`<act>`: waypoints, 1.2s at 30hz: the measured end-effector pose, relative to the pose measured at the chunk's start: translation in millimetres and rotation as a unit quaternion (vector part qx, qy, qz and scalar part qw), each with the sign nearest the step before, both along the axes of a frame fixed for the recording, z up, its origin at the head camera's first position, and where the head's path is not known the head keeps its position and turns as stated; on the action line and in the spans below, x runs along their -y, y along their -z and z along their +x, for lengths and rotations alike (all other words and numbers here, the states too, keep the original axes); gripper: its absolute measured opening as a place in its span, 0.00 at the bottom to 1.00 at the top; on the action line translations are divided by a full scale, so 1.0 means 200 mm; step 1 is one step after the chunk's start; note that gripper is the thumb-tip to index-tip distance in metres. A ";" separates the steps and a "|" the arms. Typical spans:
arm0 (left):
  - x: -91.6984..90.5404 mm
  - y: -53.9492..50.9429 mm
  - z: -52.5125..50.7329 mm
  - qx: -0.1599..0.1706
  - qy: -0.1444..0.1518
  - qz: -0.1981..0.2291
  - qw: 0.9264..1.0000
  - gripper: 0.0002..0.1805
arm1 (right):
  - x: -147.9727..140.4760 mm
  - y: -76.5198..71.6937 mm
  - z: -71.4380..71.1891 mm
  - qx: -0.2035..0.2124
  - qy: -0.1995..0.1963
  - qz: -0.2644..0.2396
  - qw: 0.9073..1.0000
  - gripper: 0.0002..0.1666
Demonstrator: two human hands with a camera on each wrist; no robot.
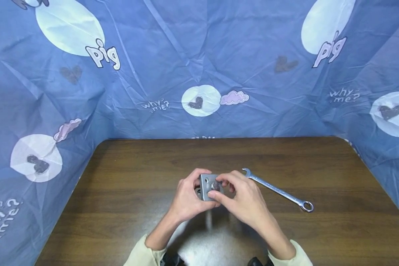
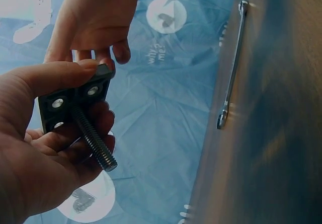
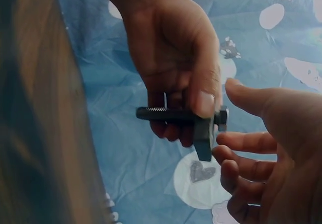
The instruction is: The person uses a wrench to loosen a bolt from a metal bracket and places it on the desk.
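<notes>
A square grey metal plate [image 1: 204, 186] with holes near its corners is gripped at its edges by my left hand [image 1: 189, 195]. A bolt goes through the plate; its hex head [image 3: 222, 117] faces my right hand. The threaded shank [image 2: 94, 138] sticks out on the other side, towards the left palm. My right hand [image 1: 244, 195] has its thumb and fingertips on either side of the bolt head. In the right wrist view a gap shows between the thumb and the head, and the fingers are loosely bent.
A silver combination wrench [image 1: 277, 190] lies on the wooden table [image 1: 136, 166], to the right of the hands. Blue printed cloth [image 1: 173, 74] hangs behind the table and along both sides.
</notes>
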State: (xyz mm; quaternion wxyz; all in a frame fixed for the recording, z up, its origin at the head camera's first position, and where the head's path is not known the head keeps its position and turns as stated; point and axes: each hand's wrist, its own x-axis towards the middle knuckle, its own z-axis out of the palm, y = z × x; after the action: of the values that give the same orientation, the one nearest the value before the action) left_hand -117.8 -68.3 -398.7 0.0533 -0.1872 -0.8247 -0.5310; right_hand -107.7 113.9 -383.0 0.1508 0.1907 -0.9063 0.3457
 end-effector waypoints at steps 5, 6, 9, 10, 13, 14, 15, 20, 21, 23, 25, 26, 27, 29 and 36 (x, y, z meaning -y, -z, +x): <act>-0.01 0.01 0.00 -0.010 -0.002 -0.012 1.000 0.37 | 0.04 0.02 0.01 -0.035 0.026 0.000 0.999 0.16; -0.01 0.01 0.00 -0.010 -0.001 -0.015 1.000 0.37 | 0.04 0.03 0.01 -0.044 0.029 -0.002 0.999 0.16; -0.01 0.01 0.00 -0.006 0.004 -0.019 1.000 0.38 | 0.05 0.04 0.01 -0.071 0.030 -0.014 0.997 0.14; -0.01 0.01 0.00 -0.006 0.006 -0.021 1.000 0.38 | 0.05 0.04 0.01 -0.078 0.027 -0.017 0.996 0.13; -0.01 0.01 0.01 -0.004 0.007 -0.023 1.000 0.39 | 0.04 0.04 0.01 -0.094 0.008 -0.018 0.995 0.12; -0.01 0.01 0.01 -0.003 0.008 -0.024 1.000 0.38 | 0.04 0.04 0.01 -0.098 0.000 -0.016 0.995 0.12; 0.00 0.01 0.01 -0.003 0.008 -0.023 1.000 0.38 | 0.04 0.04 0.00 -0.101 -0.009 -0.015 0.995 0.12; 0.00 0.01 0.00 0.003 0.009 -0.012 1.000 0.38 | 0.02 0.03 0.00 -0.101 -0.043 -0.009 0.994 0.14; 0.00 0.01 0.00 0.003 0.008 -0.011 1.000 0.38 | 0.02 0.03 0.00 -0.101 -0.047 -0.008 0.994 0.14; 0.00 0.01 0.00 0.006 0.005 -0.011 1.000 0.39 | 0.02 0.03 0.00 -0.106 -0.056 -0.003 0.993 0.15; 0.00 0.01 -0.01 0.007 0.002 -0.014 1.000 0.39 | 0.01 0.02 0.00 -0.114 -0.064 0.001 0.991 0.15; 0.00 0.01 -0.01 0.007 0.001 -0.015 1.000 0.39 | 0.01 0.02 0.00 -0.119 -0.068 0.005 0.991 0.15; 0.00 0.01 -0.01 0.008 0.002 -0.015 1.000 0.38 | 0.01 0.02 0.00 -0.122 -0.073 0.007 0.990 0.15; 0.00 0.00 0.00 0.009 0.003 -0.016 1.000 0.38 | 0.01 0.02 0.00 -0.129 -0.084 0.008 0.988 0.15; 0.00 0.00 0.00 0.017 0.010 -0.014 1.000 0.38 | 0.00 0.02 -0.01 -0.152 -0.120 0.006 0.981 0.16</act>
State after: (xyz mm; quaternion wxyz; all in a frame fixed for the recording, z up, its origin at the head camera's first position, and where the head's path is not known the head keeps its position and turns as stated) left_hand -118.0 -68.5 -398.8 0.0315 -0.1867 -0.8310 -0.5231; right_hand -110.3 113.8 -387.9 0.2435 0.3491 -0.8454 0.3226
